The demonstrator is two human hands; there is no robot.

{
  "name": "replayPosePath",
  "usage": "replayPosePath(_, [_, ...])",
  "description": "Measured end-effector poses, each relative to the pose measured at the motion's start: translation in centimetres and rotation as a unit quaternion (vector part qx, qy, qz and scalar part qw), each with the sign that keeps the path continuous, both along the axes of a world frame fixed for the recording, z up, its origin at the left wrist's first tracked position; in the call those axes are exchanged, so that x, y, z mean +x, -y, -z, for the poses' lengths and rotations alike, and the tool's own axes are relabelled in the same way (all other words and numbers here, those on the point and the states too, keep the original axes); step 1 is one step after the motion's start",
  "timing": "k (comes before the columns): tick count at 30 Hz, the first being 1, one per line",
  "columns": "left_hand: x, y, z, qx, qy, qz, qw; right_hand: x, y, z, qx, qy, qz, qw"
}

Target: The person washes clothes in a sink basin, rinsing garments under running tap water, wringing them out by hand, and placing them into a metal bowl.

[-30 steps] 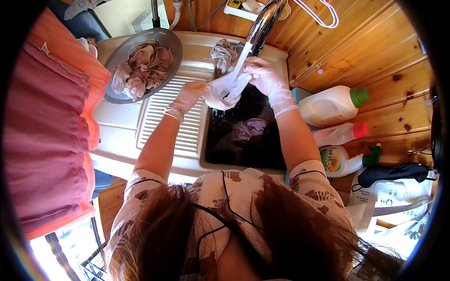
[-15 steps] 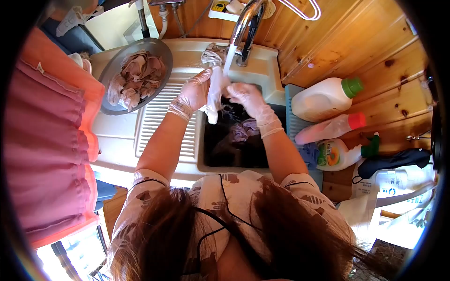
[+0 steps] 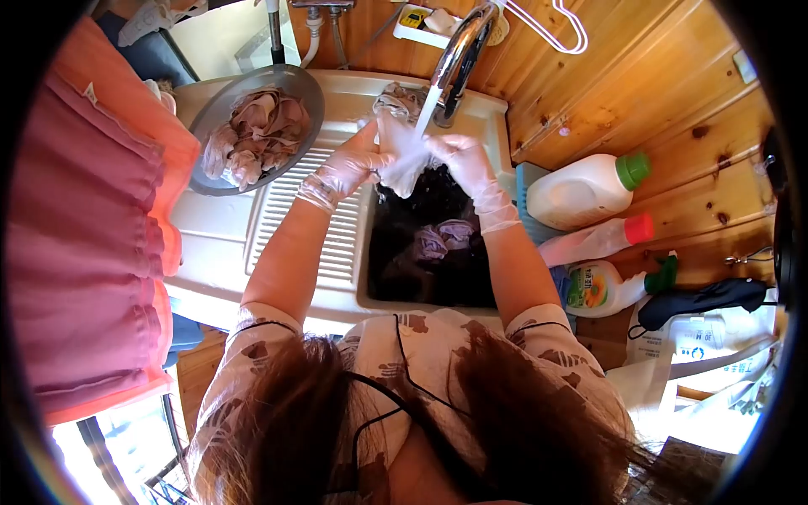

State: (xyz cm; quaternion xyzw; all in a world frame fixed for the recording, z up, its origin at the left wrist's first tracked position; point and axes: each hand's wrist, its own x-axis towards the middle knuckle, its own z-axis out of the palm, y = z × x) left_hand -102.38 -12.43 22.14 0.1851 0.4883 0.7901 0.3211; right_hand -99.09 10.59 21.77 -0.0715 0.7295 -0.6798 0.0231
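Observation:
A white sock-like piece of cloth (image 3: 402, 172) is stretched between my gloved hands under the running water of the curved tap (image 3: 463, 50). Its left edge is pinched by my left hand (image 3: 352, 162). My right hand (image 3: 467, 164), fingers closed, grips the other side near the stream. Both hands wear thin see-through gloves. Below them the sink basin (image 3: 368, 252) holds dark water or dark contents. A purple cloth (image 3: 442, 240) lies in there. Behind the white cloth, a bunched greyish cloth (image 3: 402, 101) rests on the ledge by the tap.
A grey bowl (image 3: 202, 172) of pale pinkish cloths sits left on the ribbed drainboard (image 3: 295, 215). Right of the basin lie a white bottle with a green cap (image 3: 581, 192), a red-capped bottle (image 3: 589, 242) and a spray bottle (image 3: 602, 289). A pink curtain (image 3: 93, 219) hangs left.
The white cloth, hanging long and narrow before, is now spread wider beneath the stream. My right hand has moved slightly up and right. The whole view has shifted a little.

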Motion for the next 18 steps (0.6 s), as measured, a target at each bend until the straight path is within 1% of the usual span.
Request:
replayPosePath(1, [-0.4,0.1,0.7,-0.017,-0.02,-0.01,1.0,-0.2,0.0,-0.5,-0.032,-0.012,0.014,0.999])
replayPosePath(2, [-0.9,0.3,1.6,-0.035,-0.016,-0.007,0.999,-0.3,-0.1,-1.2,-0.091,0.051,0.04,0.994])
replayPosePath(4, [-1.5,0.8,2.2,-0.072,-0.009,0.001,0.997,-0.7,-0.1,-1.4,-0.164,0.062,-0.002,0.984])
replayPosePath(5, [-1.6,0.9,2.4,-0.062,-0.03,-0.034,0.997,-0.9,-0.1,-1.5,-0.2,0.067,-0.024,0.977])
replayPosePath(6, [-1.2,1.0,1.7,-0.052,-0.051,-0.07,0.995,-1.1,0.1,-1.7,-0.19,0.066,-0.009,0.98])
replayPosePath(7, [-1.0,1.0,1.3,-0.042,-0.072,-0.105,0.991,-1.4,0.2,-2.1,-0.098,0.082,0.002,0.992])
replayPosePath(8, [-2.0,1.1,3.0,-0.001,-0.075,-0.103,0.992,-1.7,0.3,-2.5,-0.005,0.098,0.012,0.995])
replayPosePath(9, [-1.9,1.2,2.5,-0.077,-0.076,-0.112,0.988,-1.9,0.5,-2.8,0.088,0.113,0.022,0.989])
replayPosePath(10, [-1.7,1.2,2.1,-0.154,-0.077,-0.119,0.978,-2.0,1.1,-2.9,0.124,0.14,0.069,0.98])
replayPosePath(11, [-1.7,1.2,1.3,-0.229,-0.08,-0.126,0.962,-2.3,1.1,-2.9,0.071,0.112,0.076,0.988])
replayPosePath(13, [-1.1,0.3,-0.8,-0.228,-0.148,-0.099,0.957,-3.4,0.7,-3.0,-0.034,0.051,0.083,0.995])
replayPosePath(14, [-1.4,-0.1,-0.9,-0.204,-0.197,-0.075,0.956,-4.3,0.0,-2.0,-0.024,0.066,0.044,0.997])
replayPosePath(15, [-1.4,-0.4,-1.0,-0.18,-0.244,-0.046,0.952,-3.8,-0.1,-2.6,-0.012,0.101,0.022,0.995])
replayPosePath(16, [-1.3,-0.3,-2.2,-0.301,-0.301,0.027,0.904,-3.5,-0.1,-4.1,0.0,0.134,0.0,0.991])
replayPosePath(17, [-1.4,-0.3,-3.0,-0.414,-0.342,0.111,0.836,-3.6,-0.2,-5.1,0.013,0.164,-0.024,0.986])
replayPosePath(18, [-1.2,-0.9,-4.0,-0.534,-0.366,0.115,0.754,-3.6,-0.7,-5.5,0.072,0.124,-0.091,0.985])
